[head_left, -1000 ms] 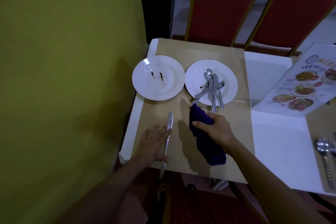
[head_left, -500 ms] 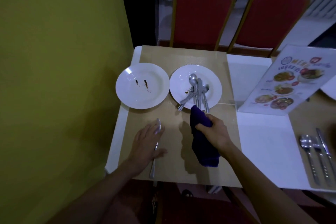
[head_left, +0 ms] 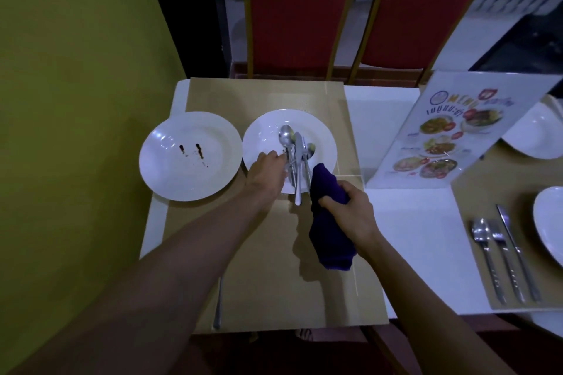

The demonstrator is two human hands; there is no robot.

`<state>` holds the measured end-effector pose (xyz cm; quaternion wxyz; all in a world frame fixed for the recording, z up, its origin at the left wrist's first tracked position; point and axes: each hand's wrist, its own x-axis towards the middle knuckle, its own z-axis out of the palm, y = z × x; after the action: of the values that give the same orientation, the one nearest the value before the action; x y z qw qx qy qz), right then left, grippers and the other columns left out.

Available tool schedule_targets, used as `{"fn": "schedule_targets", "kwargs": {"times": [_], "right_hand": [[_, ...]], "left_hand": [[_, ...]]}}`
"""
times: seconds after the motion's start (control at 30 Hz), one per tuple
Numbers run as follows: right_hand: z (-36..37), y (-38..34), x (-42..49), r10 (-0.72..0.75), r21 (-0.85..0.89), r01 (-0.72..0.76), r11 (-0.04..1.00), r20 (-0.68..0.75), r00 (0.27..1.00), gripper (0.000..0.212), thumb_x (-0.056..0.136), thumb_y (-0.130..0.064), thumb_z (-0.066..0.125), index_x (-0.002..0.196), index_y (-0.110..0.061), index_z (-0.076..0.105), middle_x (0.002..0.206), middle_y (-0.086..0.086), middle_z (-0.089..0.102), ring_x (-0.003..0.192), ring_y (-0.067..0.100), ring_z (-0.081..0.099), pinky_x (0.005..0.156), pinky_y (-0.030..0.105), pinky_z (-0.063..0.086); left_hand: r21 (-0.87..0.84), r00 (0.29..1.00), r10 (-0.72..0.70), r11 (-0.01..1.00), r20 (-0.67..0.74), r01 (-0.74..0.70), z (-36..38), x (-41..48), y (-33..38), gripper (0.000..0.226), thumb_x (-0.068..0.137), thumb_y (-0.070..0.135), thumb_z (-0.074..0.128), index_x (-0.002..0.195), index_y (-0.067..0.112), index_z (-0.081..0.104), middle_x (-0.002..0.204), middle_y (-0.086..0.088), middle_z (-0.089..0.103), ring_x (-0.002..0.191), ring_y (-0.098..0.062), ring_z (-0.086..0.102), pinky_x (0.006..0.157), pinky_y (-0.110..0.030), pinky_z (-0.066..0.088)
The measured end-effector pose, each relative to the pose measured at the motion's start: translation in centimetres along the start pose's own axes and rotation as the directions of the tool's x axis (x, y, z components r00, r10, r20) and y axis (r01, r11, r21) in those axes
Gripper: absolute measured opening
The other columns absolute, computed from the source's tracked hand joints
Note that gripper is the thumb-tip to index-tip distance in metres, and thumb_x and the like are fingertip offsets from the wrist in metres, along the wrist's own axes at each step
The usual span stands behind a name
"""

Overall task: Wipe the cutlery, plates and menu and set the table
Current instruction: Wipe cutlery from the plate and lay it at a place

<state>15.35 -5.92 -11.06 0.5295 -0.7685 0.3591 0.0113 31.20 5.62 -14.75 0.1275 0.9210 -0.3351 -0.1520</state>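
Two white plates sit on a tan placemat [head_left: 268,277]. The left plate [head_left: 170,175] has dark sauce stains. The right plate [head_left: 265,134] carries a pile of cutlery [head_left: 297,146]: spoons, a knife and a fork. My left hand [head_left: 266,172] reaches over this plate's near rim, and its fingertips touch the cutlery handles; whether they grip one is hidden. My right hand [head_left: 350,216] grips a purple cloth [head_left: 332,243] that hangs just in front of the plate. A knife [head_left: 218,309] lies on the mat under my left forearm. A menu stand [head_left: 451,137] is at the right.
A yellow wall runs close along the table's left side. Two red chairs [head_left: 298,9] stand behind the table. On the right, another placemat holds a spoon, fork and knife [head_left: 502,259] beside a white plate [head_left: 548,222]. One more plate [head_left: 536,134] sits behind the menu.
My left hand has left the knife on the mat and moved forward to the cutlery on the right plate. My right hand still holds the cloth, now closer to that plate.
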Motion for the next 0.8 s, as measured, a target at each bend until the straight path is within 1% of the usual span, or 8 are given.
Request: {"fn": "schedule_targets", "kwargs": {"times": [0.2, 0.33, 0.43, 0.47, 0.53, 0.63, 0.73, 0.8], "right_hand": [[-0.6, 0.7, 0.9, 0.017, 0.026, -0.017, 1.0, 0.001, 1.0, 0.029, 0.084, -0.024, 0.068, 0.11, -0.032, 0.059, 0.096, -0.001, 0.069, 0.085, 0.021, 0.067, 0.08, 0.046, 0.059], [-0.4, 1.1, 0.9, 0.033, 0.022, -0.034, 0.999, 0.019, 0.999, 0.029, 0.084, -0.023, 0.067, 0.111, -0.03, 0.059, 0.097, 0.0, 0.068, 0.085, 0.022, 0.067, 0.079, 0.046, 0.059], [-0.2, 1.0, 0.7, 0.039, 0.023, -0.04, 0.999, 0.039, 0.998, 0.029, 0.085, -0.021, 0.067, 0.112, -0.029, 0.057, 0.096, 0.0, 0.068, 0.084, 0.022, 0.067, 0.078, 0.044, 0.06], [-0.1, 0.9, 0.6, 0.038, 0.02, -0.039, 0.999, 0.047, 0.998, 0.029, 0.086, -0.021, 0.067, 0.112, -0.029, 0.057, 0.096, 0.0, 0.068, 0.083, 0.022, 0.067, 0.077, 0.043, 0.06], [0.1, 0.7, 0.4, 0.03, 0.012, -0.031, 0.999, 0.059, 0.998, 0.031, 0.086, -0.021, 0.067, 0.115, -0.027, 0.056, 0.096, 0.001, 0.067, 0.083, 0.021, 0.067, 0.075, 0.04, 0.06], [0.3, 0.4, 0.1, 0.022, 0.01, -0.022, 1.0, 0.068, 0.997, 0.03, 0.087, -0.02, 0.067, 0.115, -0.024, 0.056, 0.095, 0.001, 0.067, 0.081, 0.02, 0.067, 0.069, 0.033, 0.059], [0.4, 0.3, -0.3, 0.02, 0.014, -0.021, 1.0, 0.071, 0.997, 0.025, 0.086, -0.02, 0.068, 0.109, -0.026, 0.059, 0.094, 0.002, 0.068, 0.079, 0.02, 0.068, 0.067, 0.032, 0.059], [0.4, 0.3, -0.5, 0.025, 0.017, -0.026, 1.0, 0.072, 0.997, 0.025, 0.086, -0.02, 0.068, 0.109, -0.026, 0.059, 0.095, 0.003, 0.069, 0.08, 0.021, 0.068, 0.069, 0.034, 0.06]], "left_hand": [[-0.159, 0.984, -0.175, 0.971, 0.034, 0.178, 0.6, 0.8, 0.2, 0.018, 0.094, 0.005, 0.056, 0.111, 0.001, 0.055, 0.11, -0.02, 0.061, 0.099, -0.035, 0.06, 0.073, -0.038, 0.043], [-0.214, 0.978, -0.192, 0.955, 0.08, 0.205, 0.2, 0.6, 0.0, 0.016, 0.095, 0.006, 0.052, 0.111, 0.005, 0.056, 0.103, -0.019, 0.064, 0.085, -0.031, 0.059, 0.062, -0.035, 0.042], [-0.208, 0.975, -0.2, 0.954, 0.1, 0.217, -0.1, 0.6, 0.0, 0.018, 0.095, 0.005, 0.051, 0.111, 0.003, 0.059, 0.104, -0.016, 0.065, 0.087, -0.029, 0.06, 0.063, -0.031, 0.041], [-0.219, 0.972, -0.2, 0.95, 0.122, 0.223, -0.2, 0.4, 0.0, 0.018, 0.093, 0.004, 0.053, 0.109, 0.002, 0.06, 0.101, -0.015, 0.064, 0.089, -0.029, 0.06, 0.062, -0.031, 0.041], [-0.246, 0.959, -0.211, 0.935, 0.189, 0.254, -0.3, 0.2, -0.1, 0.006, 0.089, 0.002, 0.055, 0.088, 0.001, 0.062, 0.081, -0.011, 0.059, 0.073, -0.024, 0.056, 0.053, -0.026, 0.035], [-0.322, 0.927, -0.259, 0.883, 0.27, 0.34, -0.3, -0.3, -0.2, 0.035, 0.085, 0.002, 0.058, 0.056, 0.01, 0.039, 0.056, -0.004, 0.038, 0.05, -0.016, 0.036, 0.046, -0.025, 0.024], [-0.398, 0.902, -0.305, 0.82, 0.305, 0.411, 0.0, -1.0, -0.3, 0.032, 0.084, 0.006, 0.061, 0.058, 0.009, 0.043, 0.054, -0.004, 0.039, 0.047, -0.016, 0.036, 0.046, -0.025, 0.026], [-0.528, 0.866, -0.333, 0.691, 0.373, 0.494, 0.1, -1.5, 0.0, 0.018, 0.084, 0.006, 0.062, 0.069, 0.006, 0.053, 0.058, -0.006, 0.046, 0.049, -0.018, 0.044, 0.05, -0.025, 0.035]]}}
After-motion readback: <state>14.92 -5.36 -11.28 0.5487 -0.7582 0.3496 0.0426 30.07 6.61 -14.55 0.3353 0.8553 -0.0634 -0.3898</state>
